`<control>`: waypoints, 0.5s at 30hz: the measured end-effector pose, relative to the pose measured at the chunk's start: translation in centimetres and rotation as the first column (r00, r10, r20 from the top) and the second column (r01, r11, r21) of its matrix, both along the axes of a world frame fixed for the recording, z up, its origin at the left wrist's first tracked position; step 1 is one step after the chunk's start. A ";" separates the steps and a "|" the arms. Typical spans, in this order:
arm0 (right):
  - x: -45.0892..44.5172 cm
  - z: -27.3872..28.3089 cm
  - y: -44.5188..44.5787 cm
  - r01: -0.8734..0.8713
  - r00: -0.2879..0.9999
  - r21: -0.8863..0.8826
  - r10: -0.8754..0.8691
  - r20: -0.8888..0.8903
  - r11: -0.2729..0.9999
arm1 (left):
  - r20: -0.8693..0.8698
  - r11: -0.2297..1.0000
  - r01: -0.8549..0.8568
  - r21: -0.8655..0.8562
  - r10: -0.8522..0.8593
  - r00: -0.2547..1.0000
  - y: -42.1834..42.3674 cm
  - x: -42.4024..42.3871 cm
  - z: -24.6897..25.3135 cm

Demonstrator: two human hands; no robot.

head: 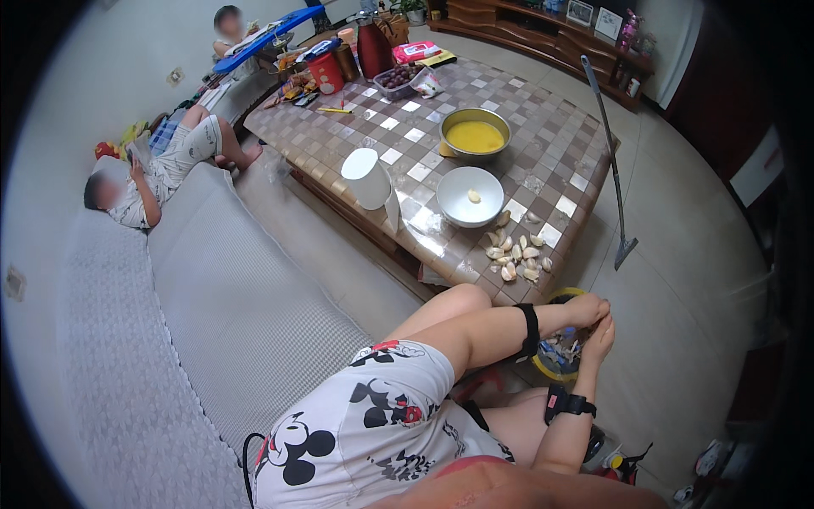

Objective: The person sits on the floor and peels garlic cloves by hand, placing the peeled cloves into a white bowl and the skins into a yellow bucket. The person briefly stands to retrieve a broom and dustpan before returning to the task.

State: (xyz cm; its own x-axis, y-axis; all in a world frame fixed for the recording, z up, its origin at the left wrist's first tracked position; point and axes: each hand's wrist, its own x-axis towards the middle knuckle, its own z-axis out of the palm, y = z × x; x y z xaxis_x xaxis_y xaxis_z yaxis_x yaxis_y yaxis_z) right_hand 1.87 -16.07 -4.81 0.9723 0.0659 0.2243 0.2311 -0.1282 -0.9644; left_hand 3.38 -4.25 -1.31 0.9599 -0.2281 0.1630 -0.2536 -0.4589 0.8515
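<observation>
My left hand [586, 310] and my right hand [598, 340] meet at the fingertips above a yellow-rimmed trash bin [554, 374]. Their fingers are bent together, and whatever may be between them is hidden. Scraps and wrappers [561, 348] lie inside the bin. On the near corner of the table, just beyond my hands, several unpeeled garlic cloves [516, 253] are spread out. A white bowl [459, 191] beside them holds one pale peeled garlic clove [474, 196]. Farther back stands a metal bowl [475, 114] of yellow liquid [474, 136].
A tissue roll [367, 178] stands on the checkered table [420, 137]. Grapes [399, 77] in a tub and a red thermos jug [374, 48] are at the back. A long-handled floor tool [610, 153] leans at the table's right side. One person lies on the sofa [241, 248]; another sits beyond.
</observation>
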 end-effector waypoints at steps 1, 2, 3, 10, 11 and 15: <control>-1.0 1.0 0.1 -0.032 0.999 -0.004 0.032 -0.033 0.999 | 0.003 0.999 0.044 -0.011 -0.044 0.999 0.1 0.2 -1.1; -1.5 1.8 0.9 0.018 1.000 -0.101 -0.018 -0.004 0.995 | 0.006 0.996 0.088 -0.022 -0.088 0.996 0.7 0.6 -2.1; -1.5 2.2 0.7 0.037 0.999 -0.128 -0.032 0.036 0.991 | 0.020 0.986 0.162 -0.040 -0.161 0.987 0.2 1.2 -2.3; -1.5 0.6 -0.4 0.112 0.982 -0.209 -0.076 0.176 0.971 | -0.099 0.941 0.279 0.193 -0.264 0.959 -0.1 1.8 -2.2; -1.1 0.0 -0.8 0.122 0.981 -0.198 -0.088 0.172 0.973 | -0.109 0.975 0.202 0.090 -0.192 0.975 -0.2 1.4 -1.3; -0.9 0.2 0.4 0.110 0.977 -0.248 -0.059 0.203 0.963 | -0.226 0.990 0.137 -0.046 -0.143 0.963 1.3 0.6 -0.7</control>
